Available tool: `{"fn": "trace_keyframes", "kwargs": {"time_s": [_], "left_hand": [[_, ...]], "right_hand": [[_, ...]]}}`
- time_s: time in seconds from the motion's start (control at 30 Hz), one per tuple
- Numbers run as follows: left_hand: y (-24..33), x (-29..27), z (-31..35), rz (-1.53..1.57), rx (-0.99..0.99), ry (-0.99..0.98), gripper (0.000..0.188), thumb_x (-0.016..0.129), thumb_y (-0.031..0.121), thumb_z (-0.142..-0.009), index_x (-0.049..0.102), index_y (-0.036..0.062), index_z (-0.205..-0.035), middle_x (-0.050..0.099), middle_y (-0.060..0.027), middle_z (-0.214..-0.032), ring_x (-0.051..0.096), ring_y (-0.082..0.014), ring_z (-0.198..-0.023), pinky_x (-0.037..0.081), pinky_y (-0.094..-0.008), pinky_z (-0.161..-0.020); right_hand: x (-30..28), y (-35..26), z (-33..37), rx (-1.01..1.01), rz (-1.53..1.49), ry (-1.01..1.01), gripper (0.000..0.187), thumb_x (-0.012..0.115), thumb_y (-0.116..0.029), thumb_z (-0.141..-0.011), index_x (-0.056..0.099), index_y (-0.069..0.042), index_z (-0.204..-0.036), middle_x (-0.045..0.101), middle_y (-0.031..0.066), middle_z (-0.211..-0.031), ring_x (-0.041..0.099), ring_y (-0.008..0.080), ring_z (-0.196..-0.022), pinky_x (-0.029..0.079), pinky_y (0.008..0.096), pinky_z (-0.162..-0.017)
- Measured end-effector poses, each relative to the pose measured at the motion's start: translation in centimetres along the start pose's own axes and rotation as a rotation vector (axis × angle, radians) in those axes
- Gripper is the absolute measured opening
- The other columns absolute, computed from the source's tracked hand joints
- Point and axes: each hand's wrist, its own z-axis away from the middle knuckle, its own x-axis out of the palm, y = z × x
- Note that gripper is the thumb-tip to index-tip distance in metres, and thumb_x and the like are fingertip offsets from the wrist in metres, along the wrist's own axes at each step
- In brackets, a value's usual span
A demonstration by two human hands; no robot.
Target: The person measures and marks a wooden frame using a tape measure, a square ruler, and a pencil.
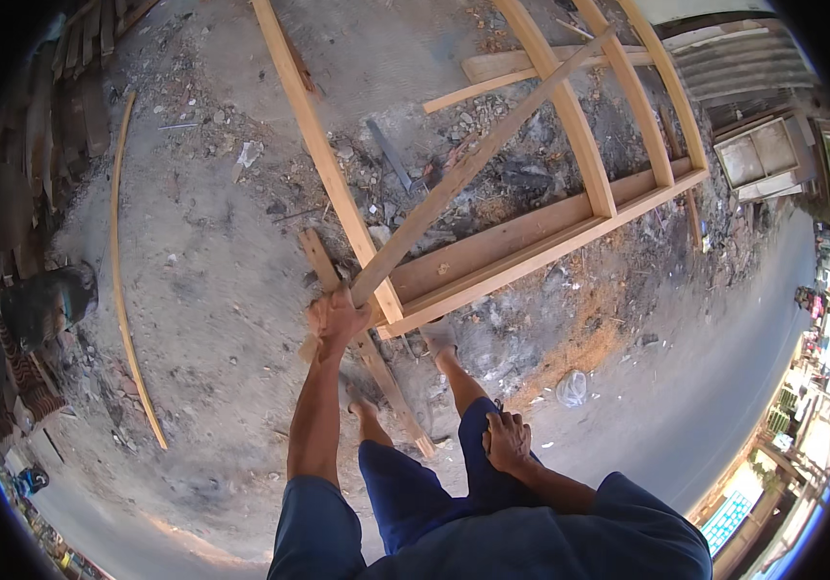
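My left hand [336, 319] is stretched forward and closed around the lower end of a long diagonal wooden batten [478, 155]. The batten slants up to the right across a large pale wooden frame [531, 246] lying on the dirt. The hand is at the frame's near left corner, where a long side rail [314, 135] meets the bottom rail. My right hand [507, 440] rests on my right thigh, over blue trousers, with nothing in it. My bare feet stand just behind the frame's corner.
A loose plank [386, 382] lies on the ground under my left arm. A thin curved wood strip [125, 290] lies at the left. Rubble and sawdust [584, 343] lie around the frame, with a crumpled plastic bag [572, 388] at the right. Stacked timber [67, 87] is far left.
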Motion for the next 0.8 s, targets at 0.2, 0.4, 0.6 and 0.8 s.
{"fn": "trace_keyframes", "kwargs": {"time_s": [0.2,0.4,0.6,0.8], "left_hand": [[0.3,4.1,0.7,0.021,0.036,0.091,0.050,0.081,0.037,-0.074,0.063,0.0101,-0.112,0.075,-0.0169,-0.096,0.073,-0.0364,-0.090,0.050,-0.0552,-0.092],[-0.6,7.0,-0.2,0.071,0.032,0.167,0.049,0.084,0.027,-0.075,0.055,0.0095,-0.110,0.073,-0.0168,-0.102,0.070,-0.0371,-0.098,0.041,-0.0614,-0.099],[-2.9,8.2,-2.4,0.264,0.000,-0.013,0.058,0.081,0.034,-0.079,0.056,0.0126,-0.126,0.071,-0.0152,-0.117,0.067,-0.0420,-0.109,0.040,-0.0576,-0.106],[-6.7,6.9,-7.0,0.220,0.013,-0.183,0.072,0.080,0.044,-0.081,0.053,0.0116,-0.139,0.065,-0.0174,-0.133,0.061,-0.0402,-0.124,0.045,-0.0496,-0.108]], "right_hand": [[0.1,0.4,-0.1,0.009,0.006,0.024,0.045,0.068,-0.023,-0.086,0.054,-0.009,-0.127,0.062,0.0179,-0.110,0.058,0.0389,-0.105,0.048,0.0552,-0.084],[-0.2,-0.1,-0.6,0.011,0.015,-0.009,0.040,0.067,-0.024,-0.088,0.056,-0.010,-0.124,0.063,0.0174,-0.111,0.058,0.0371,-0.108,0.048,0.0550,-0.085],[-0.4,-0.2,-2.1,-0.042,-0.056,-0.036,0.043,0.067,-0.025,-0.087,0.057,-0.007,-0.125,0.064,0.0200,-0.108,0.061,0.0403,-0.103,0.049,0.0560,-0.085],[0.9,-5.0,-8.3,-0.277,-0.245,0.042,0.045,0.067,-0.022,-0.087,0.058,-0.003,-0.126,0.065,0.0209,-0.104,0.063,0.0412,-0.099,0.052,0.0525,-0.085]]}}
